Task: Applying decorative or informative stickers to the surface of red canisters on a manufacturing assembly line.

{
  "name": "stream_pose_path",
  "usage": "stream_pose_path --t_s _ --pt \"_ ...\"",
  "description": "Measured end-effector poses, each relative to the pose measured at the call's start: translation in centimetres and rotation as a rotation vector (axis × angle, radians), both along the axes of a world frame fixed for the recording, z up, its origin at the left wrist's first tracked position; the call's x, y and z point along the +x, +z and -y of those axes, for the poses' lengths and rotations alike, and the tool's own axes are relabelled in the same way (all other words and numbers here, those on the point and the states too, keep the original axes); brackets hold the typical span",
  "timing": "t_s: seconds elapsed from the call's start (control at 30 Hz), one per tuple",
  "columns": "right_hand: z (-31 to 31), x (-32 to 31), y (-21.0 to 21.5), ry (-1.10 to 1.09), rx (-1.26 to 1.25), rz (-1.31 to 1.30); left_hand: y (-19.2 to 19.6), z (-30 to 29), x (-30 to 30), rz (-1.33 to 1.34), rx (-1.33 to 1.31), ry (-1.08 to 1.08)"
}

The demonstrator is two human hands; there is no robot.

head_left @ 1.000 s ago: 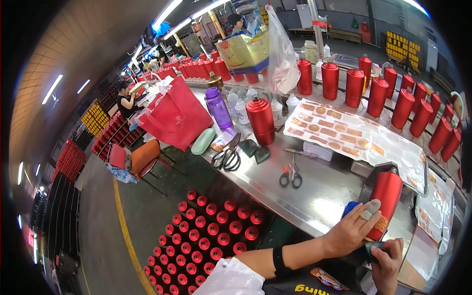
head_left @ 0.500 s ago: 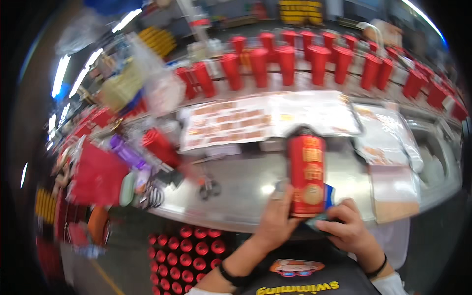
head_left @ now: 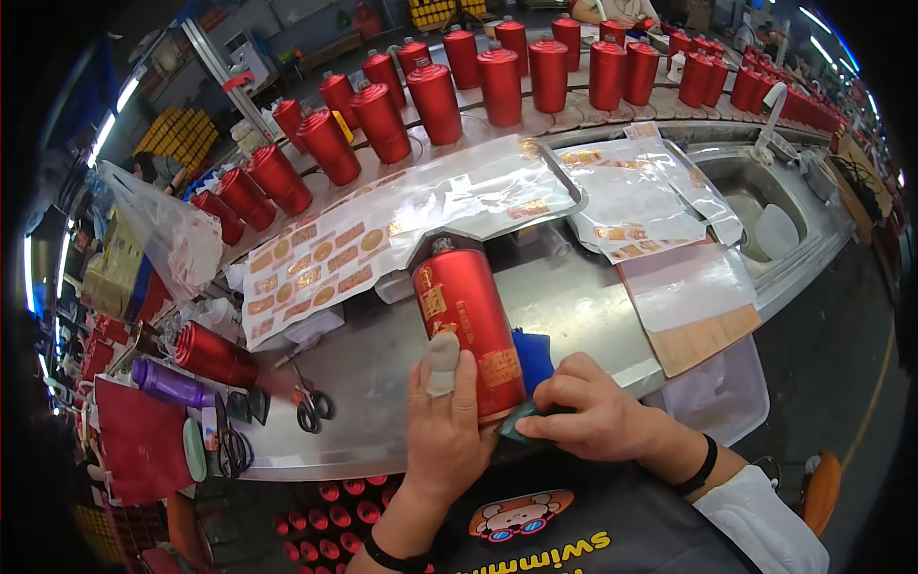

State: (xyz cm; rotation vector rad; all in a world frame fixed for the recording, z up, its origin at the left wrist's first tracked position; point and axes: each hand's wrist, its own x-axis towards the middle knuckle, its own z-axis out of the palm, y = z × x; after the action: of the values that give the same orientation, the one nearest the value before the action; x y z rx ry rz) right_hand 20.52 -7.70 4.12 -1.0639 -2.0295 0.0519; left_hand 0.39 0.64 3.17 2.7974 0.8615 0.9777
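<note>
A red bottle with gold lettering lies tilted over the metal bench, its far end at a dark holder. My left hand grips its left side, and a pale finger cover presses on the gold lettering. Between the closed fingers of my right hand is a dark green piece, held by the bottle's near end; its kind I cannot make out. Just right of the bottle shows a blue piece. Sheets of gold and red stickers lie beyond the bottle.
Scissors, a purple bottle and another red bottle lie to the left. Red bottles stand in a row along the conveyor. A board and a sink are at right, and crated red bottles below.
My view has swung round and sharpened. The bottle has turned, bringing its gold lettering to the left side, and my left hand's covered finger now lies over it. My right hand still pinches the green piece.
</note>
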Motion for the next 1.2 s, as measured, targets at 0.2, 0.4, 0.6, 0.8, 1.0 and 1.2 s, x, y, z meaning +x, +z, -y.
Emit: stream_pose_path --t_s 0.2,0.4,0.6,0.8,1.0,1.2 --pt "-0.2 0.0 0.0 0.028 -0.024 -0.044 -2.8 0.5 -1.4 0.293 -0.376 -0.035" --pt "-0.3 0.6 -0.4 0.033 -0.030 -0.047 0.5 0.0 0.4 -0.104 0.054 0.004" --pt "-0.3 0.3 -0.9 0.060 -0.034 -0.097 -3.0 0.5 -1.4 0.329 -0.423 -0.033" --pt "0.2 0.7 -0.2 0.030 -0.036 -0.083 0.0 0.7 -0.2 0.114 -0.021 0.049" --pt "-0.2 -0.4 0.1 0.013 0.055 0.011 -0.7 0.2 -0.3 -0.103 0.156 0.076" --pt "0.2 0.2 -1.3 -0.003 -0.001 0.038 -2.4 0.0 -1.6 0.150 -0.068 0.030"
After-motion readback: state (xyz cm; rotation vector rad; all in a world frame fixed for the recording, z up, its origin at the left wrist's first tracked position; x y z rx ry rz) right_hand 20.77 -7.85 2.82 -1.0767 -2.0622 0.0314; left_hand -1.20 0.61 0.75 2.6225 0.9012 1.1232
